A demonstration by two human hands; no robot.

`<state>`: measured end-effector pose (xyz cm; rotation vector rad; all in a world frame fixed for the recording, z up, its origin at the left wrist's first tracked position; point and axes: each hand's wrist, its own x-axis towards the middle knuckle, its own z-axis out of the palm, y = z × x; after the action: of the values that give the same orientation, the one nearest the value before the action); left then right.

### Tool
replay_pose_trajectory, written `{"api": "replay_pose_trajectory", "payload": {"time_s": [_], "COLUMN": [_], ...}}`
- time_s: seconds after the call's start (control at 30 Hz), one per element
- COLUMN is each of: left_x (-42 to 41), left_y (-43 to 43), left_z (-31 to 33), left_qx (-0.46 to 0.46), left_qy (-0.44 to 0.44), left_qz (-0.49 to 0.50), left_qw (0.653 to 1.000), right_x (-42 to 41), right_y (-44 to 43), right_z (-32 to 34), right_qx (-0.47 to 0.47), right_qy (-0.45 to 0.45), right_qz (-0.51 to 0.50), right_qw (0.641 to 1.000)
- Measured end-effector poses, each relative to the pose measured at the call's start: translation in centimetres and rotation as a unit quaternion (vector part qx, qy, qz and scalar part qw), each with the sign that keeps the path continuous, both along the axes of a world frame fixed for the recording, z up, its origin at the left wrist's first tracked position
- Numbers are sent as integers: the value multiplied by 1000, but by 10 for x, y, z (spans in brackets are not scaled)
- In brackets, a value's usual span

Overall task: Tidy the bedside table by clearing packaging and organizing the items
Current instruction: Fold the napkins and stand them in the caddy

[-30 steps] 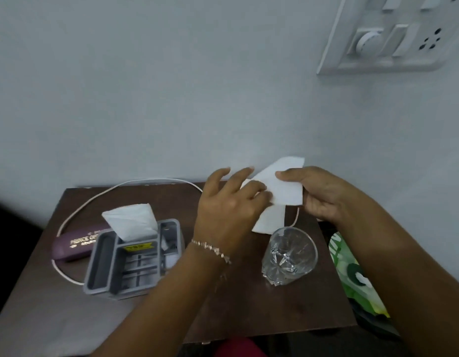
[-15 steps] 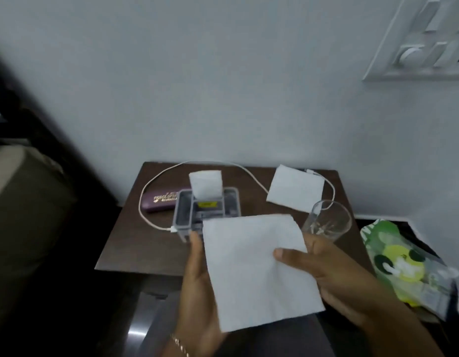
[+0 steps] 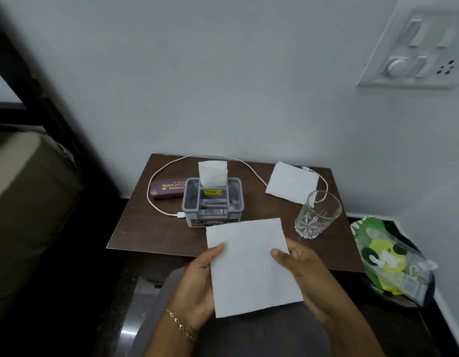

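Note:
I hold a flat white tissue (image 3: pixel 251 266) in front of the brown bedside table (image 3: pixel 146 228), below its front edge. My left hand (image 3: pixel 197 284) grips the tissue's left edge and my right hand (image 3: pixel 303 276) grips its right edge. On the table stands a grey organizer box (image 3: pixel 213 204) with a white tissue (image 3: pixel 212 173) sticking up from it. A second white tissue (image 3: pixel 291 185) lies flat at the back right. A clear glass (image 3: pixel 317 215) stands at the right.
A maroon spectacle case (image 3: pixel 166 189) lies left of the box. A white charging cable (image 3: pixel 156 186) loops across the table's back. A green and yellow packet (image 3: pixel 388 258) sits on a low surface to the right. A bed (image 3: pixel 22 191) is at the left, a switchboard (image 3: pixel 424 47) on the wall.
The tissue I held over the table a second ago now lies flat at the back right. Both hands drew back toward me with another tissue, and the view pulled away from the table.

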<state>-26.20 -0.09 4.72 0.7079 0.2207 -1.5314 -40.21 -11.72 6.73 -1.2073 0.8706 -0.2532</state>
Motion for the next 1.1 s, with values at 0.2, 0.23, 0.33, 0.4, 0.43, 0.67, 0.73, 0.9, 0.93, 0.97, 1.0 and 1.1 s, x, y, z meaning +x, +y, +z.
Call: {"api": "replay_pose_trajectory", "payload": {"time_s": [0.2,0.23,0.33,0.4,0.43,0.67,0.73,0.9,0.93,0.97,1.0,1.1], "left_x": [3,2,-5,-7,-6,-3,-6,-3,-2,0,2,6], "left_y": [-12,-13,-16,-16,-15,-7,-8,-8,-7,-6,-5,-4], "left_z": [-8,-7,-3,-4,-5,-9,-9,-7,-6,-4,-2,0], "left_qx": [-17,-24,-18,0,13,40,66,97,97,91,83,64], "left_qy": [-50,-59,-101,-129,-148,-271,-294,-356,-361,-365,-368,-369], "left_qz": [162,168,177,164,147,-37,-24,13,12,13,13,15], "left_qw": [985,984,979,978,978,961,953,929,927,926,926,927], "right_x": [7,10,22,24,23,-1,-7,-12,-13,-14,-14,-16], "right_y": [13,15,26,30,30,0,-5,-8,-7,-7,-7,-9], "right_z": [-8,-8,-6,-5,-2,21,17,2,-1,-4,-5,-7], "right_qx": [-117,-152,-224,-233,-227,-56,-44,-17,-13,-9,-2,25], "right_qy": [76,86,109,96,85,-20,-18,-19,-17,-19,-28,-56], "right_qz": [-4,-1,-1,3,2,-80,-88,-78,-75,-73,-73,-74], "right_qw": [990,985,968,968,970,995,995,997,997,997,997,995]}}
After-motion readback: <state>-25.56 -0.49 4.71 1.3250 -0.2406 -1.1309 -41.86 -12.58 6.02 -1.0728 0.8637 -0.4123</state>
